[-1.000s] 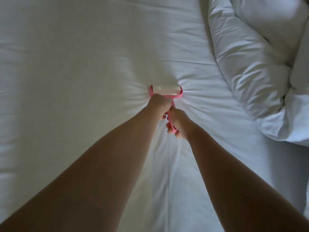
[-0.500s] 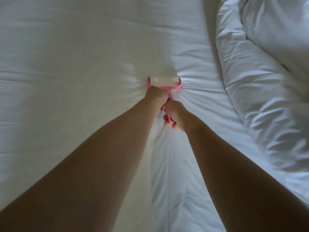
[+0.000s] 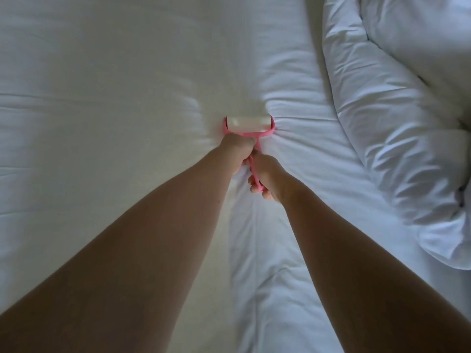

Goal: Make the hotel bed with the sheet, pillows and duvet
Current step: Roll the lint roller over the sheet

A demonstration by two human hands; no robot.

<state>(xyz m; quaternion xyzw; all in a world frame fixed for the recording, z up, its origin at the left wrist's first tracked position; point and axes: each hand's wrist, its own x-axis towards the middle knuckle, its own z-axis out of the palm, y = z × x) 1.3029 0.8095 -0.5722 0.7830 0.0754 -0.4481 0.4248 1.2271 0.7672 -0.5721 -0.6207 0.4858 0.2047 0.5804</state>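
Note:
A pink lint roller [image 3: 248, 124] with a white roll presses into the white bed sheet [image 3: 114, 110], which fills most of the view. My left hand [image 3: 237, 150] grips the roller's frame just behind the roll. My right hand [image 3: 267, 178] is closed around the thin pink handle closer to me. The sheet puckers into radiating wrinkles around the roll. A crumpled white duvet [image 3: 397, 123] lies bunched along the right side of the bed, apart from the roller.
A long fold in the sheet [image 3: 254, 250] runs between my forearms toward me. The duvet's rounded lower edge [image 3: 443, 256] ends at the right. No pillows or bed edge are in view.
Both hands and the roller have stayed pressed on the sheet, sliding slightly. The view has shifted left, so the duvet now sits farther right and lower in the frame.

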